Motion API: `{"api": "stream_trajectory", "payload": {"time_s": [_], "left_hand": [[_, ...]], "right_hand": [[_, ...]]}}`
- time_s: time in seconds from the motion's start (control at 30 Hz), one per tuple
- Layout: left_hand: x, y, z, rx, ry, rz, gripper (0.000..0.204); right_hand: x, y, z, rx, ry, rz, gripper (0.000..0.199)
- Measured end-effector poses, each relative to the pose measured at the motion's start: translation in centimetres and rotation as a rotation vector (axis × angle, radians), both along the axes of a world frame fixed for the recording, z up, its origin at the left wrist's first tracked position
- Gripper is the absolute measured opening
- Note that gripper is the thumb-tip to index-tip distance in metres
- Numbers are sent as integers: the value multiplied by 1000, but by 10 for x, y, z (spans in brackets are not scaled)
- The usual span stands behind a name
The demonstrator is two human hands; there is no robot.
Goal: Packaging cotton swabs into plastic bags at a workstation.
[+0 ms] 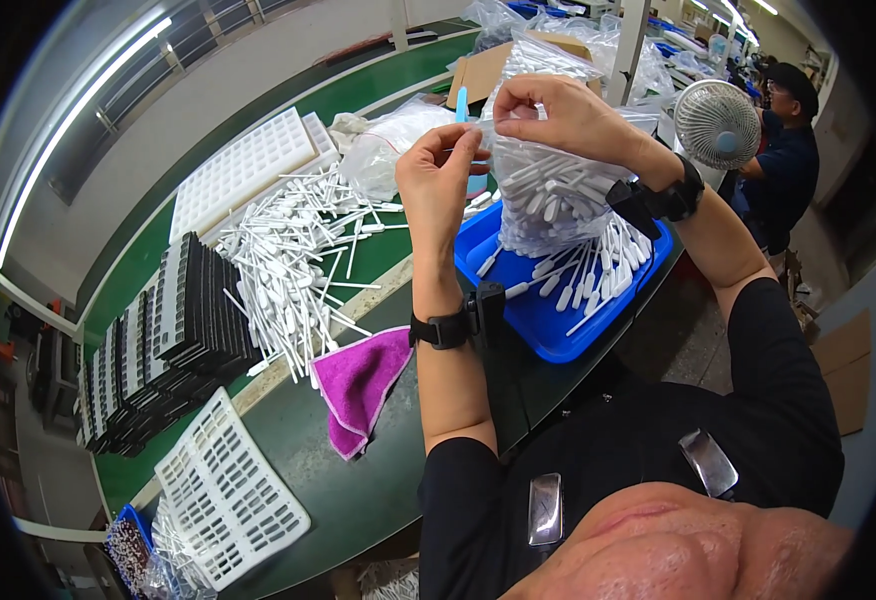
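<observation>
My left hand and my right hand pinch the top edge of a clear plastic bag, thumbs against fingers. White foam-tipped swabs fill the bag, which stands upright over a blue tray. Loose swabs lie in that tray beside and below the bag. A light blue strip shows just behind my left hand; I cannot make out its kind. Both wrists wear black straps with small boxes on them.
Left of my left arm lies a large heap of swabs, with a purple cloth nearer me. Stacked black trays, white grid trays and more bags line the green table. A fan and another person are at the right.
</observation>
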State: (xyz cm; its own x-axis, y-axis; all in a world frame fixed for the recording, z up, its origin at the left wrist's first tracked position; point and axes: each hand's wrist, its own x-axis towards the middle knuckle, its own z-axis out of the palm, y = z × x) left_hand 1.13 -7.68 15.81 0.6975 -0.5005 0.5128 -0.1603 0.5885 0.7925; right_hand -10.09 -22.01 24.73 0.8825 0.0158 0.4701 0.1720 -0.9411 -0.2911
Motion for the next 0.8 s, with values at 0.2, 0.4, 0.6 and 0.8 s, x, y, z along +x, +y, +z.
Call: {"api": "stream_trajectory", "payload": {"time_s": [0.2,0.4,0.6,0.8], "left_hand": [[-1,11,7,73,110,-106,21],[-7,5,8,20,97,-65,20],[-9,-2,5,-77,24,-14,16],[-6,-3,2,-74,-5,34,14]], "right_hand": [[5,-3,-1,63,-8,6,20],[2,-4,-5,-141,-143,-29,22],[1,-11,-13,-155,-246,38,24],[-24,-2,16,-107,25,-70,24]]}}
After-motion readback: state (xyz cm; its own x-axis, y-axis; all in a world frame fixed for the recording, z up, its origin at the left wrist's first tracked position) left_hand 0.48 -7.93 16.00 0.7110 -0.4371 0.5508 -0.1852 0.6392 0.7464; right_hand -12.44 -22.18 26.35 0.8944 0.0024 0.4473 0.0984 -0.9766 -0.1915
